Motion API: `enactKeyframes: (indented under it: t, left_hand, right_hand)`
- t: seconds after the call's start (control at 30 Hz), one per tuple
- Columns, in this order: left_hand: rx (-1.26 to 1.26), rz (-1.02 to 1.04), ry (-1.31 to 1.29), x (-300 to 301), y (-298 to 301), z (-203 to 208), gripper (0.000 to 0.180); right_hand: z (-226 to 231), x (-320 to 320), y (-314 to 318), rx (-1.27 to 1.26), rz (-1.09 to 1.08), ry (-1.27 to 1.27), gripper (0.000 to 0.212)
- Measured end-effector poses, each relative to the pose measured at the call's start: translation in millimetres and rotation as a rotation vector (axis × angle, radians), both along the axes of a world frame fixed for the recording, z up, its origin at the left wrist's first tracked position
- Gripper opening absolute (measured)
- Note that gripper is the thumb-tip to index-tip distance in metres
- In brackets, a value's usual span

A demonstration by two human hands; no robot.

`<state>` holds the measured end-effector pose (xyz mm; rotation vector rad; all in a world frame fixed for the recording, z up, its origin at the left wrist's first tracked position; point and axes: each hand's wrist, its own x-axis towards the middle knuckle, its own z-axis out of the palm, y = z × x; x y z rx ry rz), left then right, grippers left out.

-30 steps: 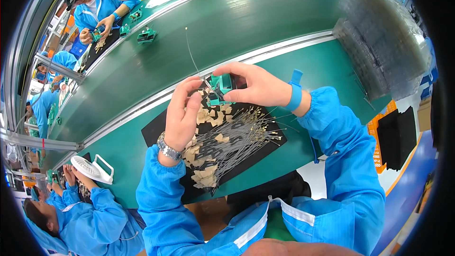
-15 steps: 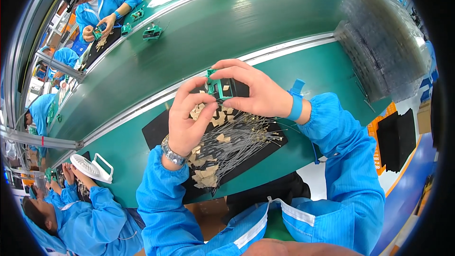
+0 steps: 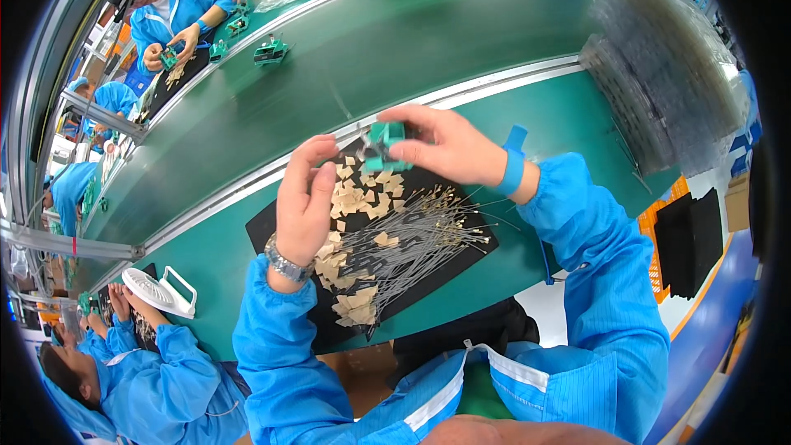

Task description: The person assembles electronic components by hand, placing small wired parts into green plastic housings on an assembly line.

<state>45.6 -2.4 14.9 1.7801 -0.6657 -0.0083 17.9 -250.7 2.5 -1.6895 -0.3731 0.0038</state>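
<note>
My right hand [image 3: 441, 147], with a blue band at the wrist, grips a small green plastic housing [image 3: 386, 138] above the far edge of a black mat [image 3: 437, 297]. The housing is blurred by motion. To its left, my left hand [image 3: 305, 198] is raised with thumb and fingers apart and nothing in it. Under the hands, small tan paper-like pieces [image 3: 356, 198] lie scattered on the mat. A bundle of thin grey wires [image 3: 412, 239] with light-coloured tips spreads beside them.
A green conveyor belt [image 3: 354, 58] runs beyond the metal rail, with another green assembly [image 3: 270, 51] on it. Clear plastic trays [image 3: 667, 66] are stacked at right. A white fan [image 3: 161, 291] stands at left. Co-workers sit on the left and far side.
My left hand has let go of the green housing and drawn back left. My right hand has turned the housing. Across the belt, another person's hand has come into view.
</note>
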Motion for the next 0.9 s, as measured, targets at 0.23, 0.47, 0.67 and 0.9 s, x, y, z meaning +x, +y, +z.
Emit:
enactKeyframes:
  t: [0.23,0.47,0.67,0.9]
  left_hand:
    - [0.221,0.174,-0.097,-3,64,-9,0.025]
    - [0.483,0.264,-0.342,-6,68,-30,0.019]
    - [0.625,-0.235,-0.385,-23,56,4,0.020]
    - [0.820,-0.349,-0.365,-28,36,11,0.012]
  right_hand:
    - [-21,98,-41,-0.524,-0.526,-0.396,0.045]
    - [-66,167,-87,-0.910,-0.998,-0.368,0.057]
    - [-38,119,-54,-0.900,-0.857,-0.519,0.058]
    - [-23,45,-30,-0.721,-0.598,-0.542,0.052]
